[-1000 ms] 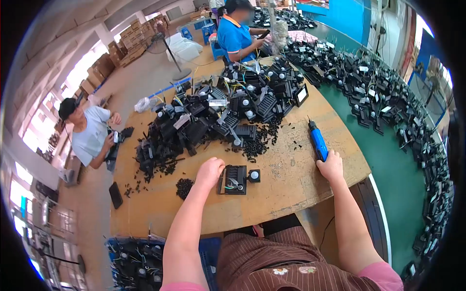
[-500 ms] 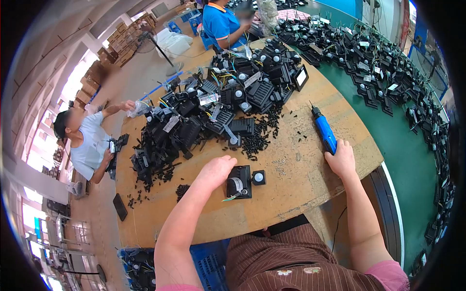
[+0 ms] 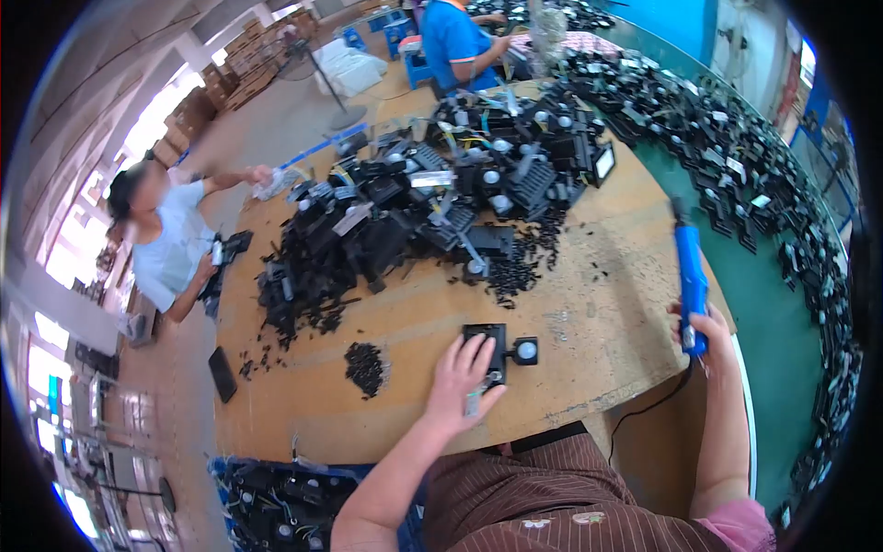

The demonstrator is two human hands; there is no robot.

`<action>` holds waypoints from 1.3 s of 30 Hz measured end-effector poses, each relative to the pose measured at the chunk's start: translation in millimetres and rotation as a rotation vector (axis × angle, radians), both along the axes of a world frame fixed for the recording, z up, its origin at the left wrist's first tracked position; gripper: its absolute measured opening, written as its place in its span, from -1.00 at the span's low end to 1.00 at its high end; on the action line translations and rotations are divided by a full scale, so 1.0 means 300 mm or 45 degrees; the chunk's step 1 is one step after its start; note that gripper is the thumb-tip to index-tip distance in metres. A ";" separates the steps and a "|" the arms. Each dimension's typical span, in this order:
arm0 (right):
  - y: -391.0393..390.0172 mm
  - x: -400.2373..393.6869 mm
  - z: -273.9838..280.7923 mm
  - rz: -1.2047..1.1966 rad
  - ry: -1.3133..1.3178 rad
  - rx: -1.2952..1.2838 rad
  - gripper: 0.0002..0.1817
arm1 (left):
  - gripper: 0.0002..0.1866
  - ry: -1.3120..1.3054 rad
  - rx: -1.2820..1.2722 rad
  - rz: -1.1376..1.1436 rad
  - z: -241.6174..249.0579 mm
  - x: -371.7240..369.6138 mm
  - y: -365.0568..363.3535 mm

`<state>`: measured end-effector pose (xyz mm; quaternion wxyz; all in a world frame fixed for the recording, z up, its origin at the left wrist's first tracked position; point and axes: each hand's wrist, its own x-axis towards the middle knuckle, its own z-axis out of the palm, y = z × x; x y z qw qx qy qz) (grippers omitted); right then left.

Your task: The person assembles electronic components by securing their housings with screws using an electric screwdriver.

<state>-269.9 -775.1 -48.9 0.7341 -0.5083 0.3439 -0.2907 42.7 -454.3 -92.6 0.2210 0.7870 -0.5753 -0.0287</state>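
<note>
In the head view, my left hand [image 3: 457, 377] is over a small black floodlight [image 3: 498, 342] on the table, its fingers across the housing and its thumb at the near edge, gripping it. A square sensor with a white dome [image 3: 525, 350] sticks out from the lamp's right side. My right hand [image 3: 708, 336] is wrapped around the lower end of a blue electric screwdriver [image 3: 690, 262], raised at the table's right edge with its bit pointing up and away. The bit's tip is blurred. A black cord hangs from the screwdriver's lower end.
A large heap of black floodlights [image 3: 386, 230] covers the table's far side, with loose black screws [image 3: 520, 271] beside it. Another small screw pile [image 3: 365, 368] lies left of my hand. More lamps line the green surface [image 3: 782, 340]. A person [image 3: 170, 239] is at left, another [image 3: 455, 46] beyond.
My right hand has lifted the screwdriver off the table and swung it right, bit upward. My left hand has come nearer and over the floodlight. The camera view has shifted slightly.
</note>
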 end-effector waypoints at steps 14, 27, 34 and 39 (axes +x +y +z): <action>0.241 0.061 -0.118 0.232 0.234 0.160 -0.33 | -0.34 0.234 0.026 0.137 0.086 -0.067 0.038; 0.211 0.056 -0.103 0.300 0.126 0.345 -0.28 | -0.92 -0.149 0.218 0.498 0.023 0.665 0.263; 0.210 0.056 -0.095 0.316 0.126 0.409 -0.36 | -0.94 -0.259 0.346 0.409 0.026 0.661 0.225; 0.236 0.059 -0.075 0.276 0.137 0.281 -0.42 | -0.93 -0.356 0.323 0.310 -0.025 0.700 0.212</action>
